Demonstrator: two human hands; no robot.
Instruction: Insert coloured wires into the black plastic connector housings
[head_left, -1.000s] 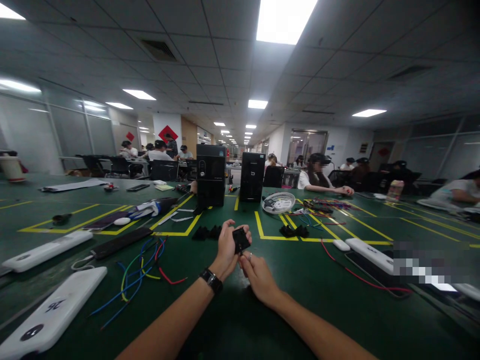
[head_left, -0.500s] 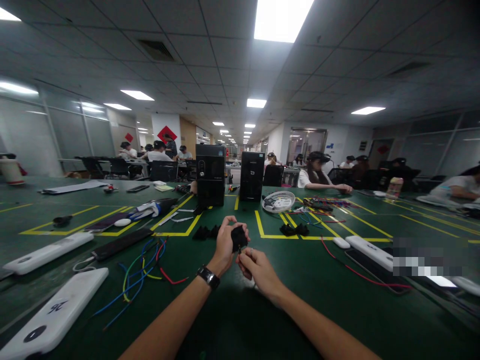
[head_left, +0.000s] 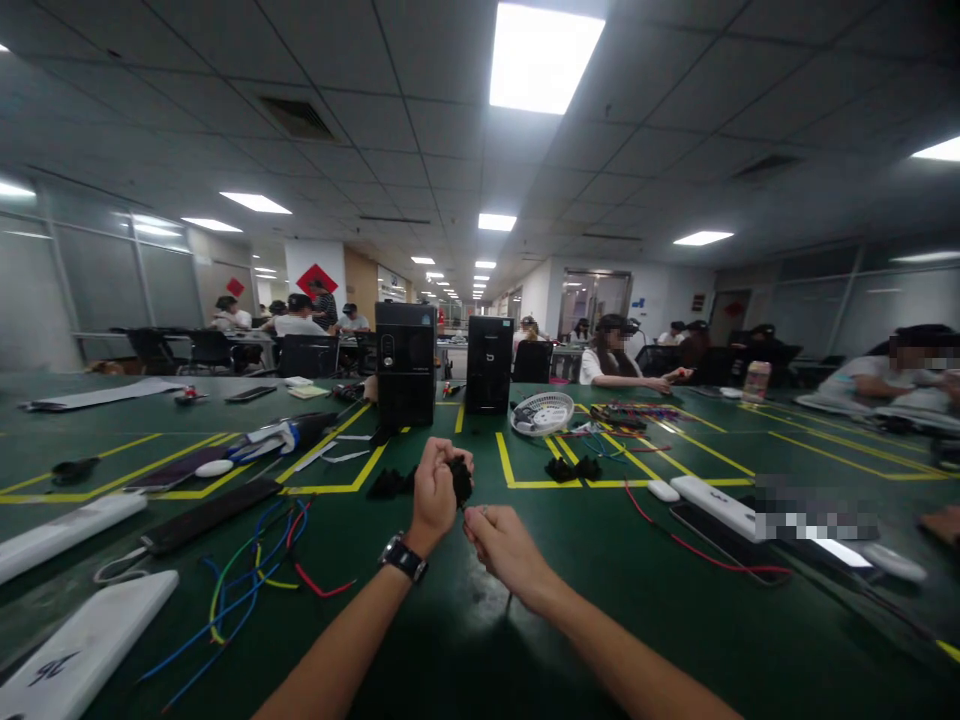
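- The left hand (head_left: 433, 490) has its grip clenched around a small black piece (head_left: 460, 480), which shows just past the curled fingers, held up above the desk (head_left: 570, 600).
- A dark wristwatch (head_left: 403, 557) sits on the left wrist.
- The right hand (head_left: 501, 540) is just beside and below the left one, its fingertips pinched together close under the black piece; what it pinches is too small to tell, and I cannot tell whether it touches the piece.
- Both forearms reach in from the bottom edge, over the green desk.
- On the desk just beyond the hands lies a small heap of black pieces (head_left: 394, 484), next to yellow tape lines (head_left: 517, 484).
- A second black heap (head_left: 571, 468) lies to the right, inside a yellow-taped box.
- Left of the hands, a loose bundle of coloured wires (head_left: 247, 580) is spread out near a flat black bar (head_left: 210, 514).
- White oblong cases (head_left: 86, 640) lie at the near left edge.
- Farther back, two black computer towers (head_left: 406, 362) stand upright side by side, with a white round basket (head_left: 541, 412) to their right.
- To the right, a red wire (head_left: 697, 550) runs beside another white case (head_left: 712, 505).
- Other people (head_left: 615, 360) sit at the far side of the desk and at tables behind.
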